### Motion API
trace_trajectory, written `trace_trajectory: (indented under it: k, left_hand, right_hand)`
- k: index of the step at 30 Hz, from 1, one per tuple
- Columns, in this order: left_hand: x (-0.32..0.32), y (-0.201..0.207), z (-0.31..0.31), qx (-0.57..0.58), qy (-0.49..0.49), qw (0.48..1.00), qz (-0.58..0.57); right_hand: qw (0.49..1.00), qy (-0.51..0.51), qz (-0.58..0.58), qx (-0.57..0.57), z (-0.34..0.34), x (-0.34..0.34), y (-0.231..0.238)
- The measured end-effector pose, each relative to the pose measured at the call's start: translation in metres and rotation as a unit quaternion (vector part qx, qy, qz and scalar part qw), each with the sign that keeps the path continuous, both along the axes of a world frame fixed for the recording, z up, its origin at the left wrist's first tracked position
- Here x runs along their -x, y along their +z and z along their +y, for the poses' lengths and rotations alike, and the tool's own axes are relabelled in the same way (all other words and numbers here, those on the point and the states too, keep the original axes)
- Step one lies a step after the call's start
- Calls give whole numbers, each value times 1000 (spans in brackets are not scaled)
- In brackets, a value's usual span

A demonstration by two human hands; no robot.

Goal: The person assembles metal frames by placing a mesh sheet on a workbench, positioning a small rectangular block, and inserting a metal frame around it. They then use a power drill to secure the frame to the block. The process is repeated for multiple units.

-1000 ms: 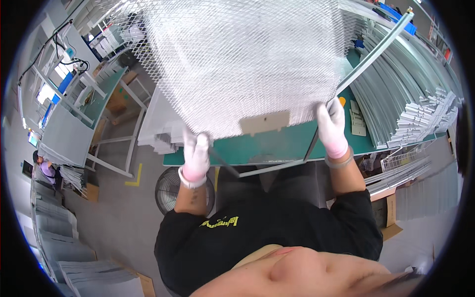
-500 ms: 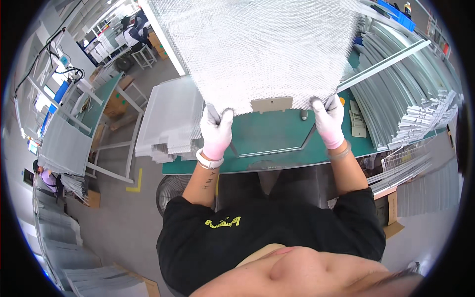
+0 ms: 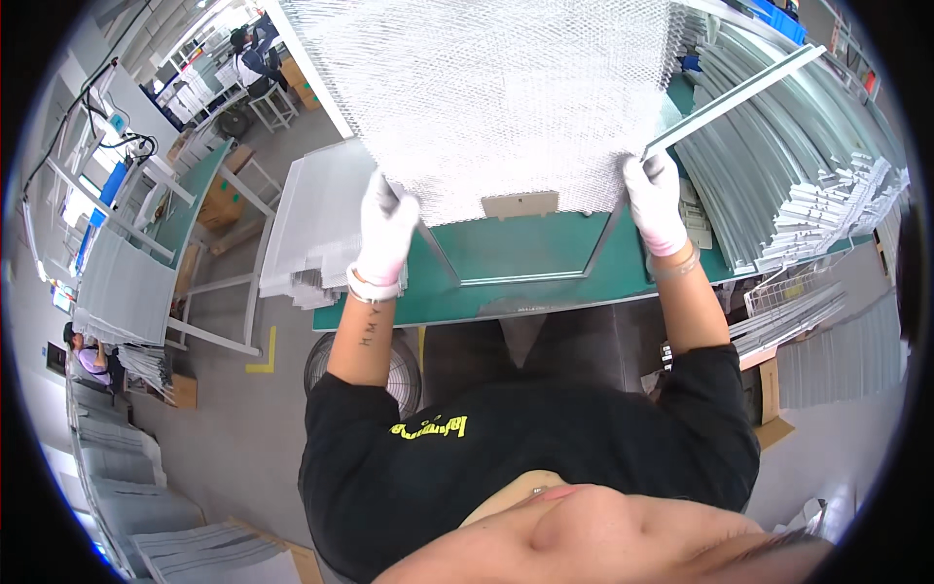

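A large silvery metal mesh panel (image 3: 506, 107) spreads in front of me, its near edge over a thin grey metal frame (image 3: 525, 280) on the green table. A small pale plate (image 3: 520, 204) shows at the middle of that near edge. My left hand (image 3: 386, 234), white-gloved and slightly blurred, is closed at the panel's left edge near the corner. At the right edge, a little farther up, my right hand (image 3: 654, 202) has thumb and fingers closed on the panel's side, close to the end of a long pale metal strip (image 3: 739, 102). Some fingertips are hidden.
Stacked mesh panels (image 3: 321, 224) lie left of the frame. Many long metal strips (image 3: 778, 165) are piled on the right of the green table (image 3: 438, 310). A floor fan (image 3: 394, 375) stands below its front edge. Two other people are farther off at left.
My left hand has moved left, and my right hand has slid up the panel's side. The panel has shifted slightly left in view, and more of the grey frame's left side shows.
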State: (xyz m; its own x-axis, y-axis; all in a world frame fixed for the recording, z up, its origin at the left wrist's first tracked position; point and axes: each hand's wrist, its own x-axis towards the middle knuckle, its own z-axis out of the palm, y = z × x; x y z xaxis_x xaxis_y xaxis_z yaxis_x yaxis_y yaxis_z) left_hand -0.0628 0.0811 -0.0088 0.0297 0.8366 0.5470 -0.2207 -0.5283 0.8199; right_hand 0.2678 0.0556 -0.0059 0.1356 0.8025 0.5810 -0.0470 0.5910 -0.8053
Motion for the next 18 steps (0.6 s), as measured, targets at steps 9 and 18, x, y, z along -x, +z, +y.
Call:
trace_trajectory:
  k: [9,18]
  left_hand:
    - [-18,-2,1,-29,77,997,-11]
    - [-14,-53,10,-7,50,998,38]
  right_hand:
    - [986,-152,23,-70,9,31,-9]
    - [1000,-14,5,-2,12,16,-57]
